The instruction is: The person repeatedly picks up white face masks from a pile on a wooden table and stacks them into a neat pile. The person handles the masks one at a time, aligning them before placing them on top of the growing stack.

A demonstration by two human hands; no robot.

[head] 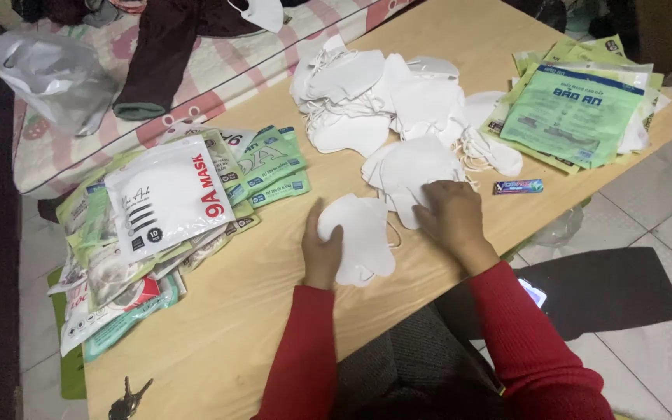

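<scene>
Head view shows the left hand (322,250) lying flat on the edge of a small stack of white masks (361,233), while the right hand (451,218), at three o'clock, rests curled on the loose mask pile (398,109) reaching to twelve. Lining up the edges and pressing gently would likely keep the stack neat; mask packets (173,210) sit at nine o'clock on the wooden table (219,334).

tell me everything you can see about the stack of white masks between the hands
The stack of white masks is a small pile of folded, soft fabric-like face masks, lying flat near the front edge of the wooden table. A thin ear loop shows at its right side. The left hand steadies its left edge; the right hand rests at its upper right, overlapping the bigger loose mask pile.
</scene>
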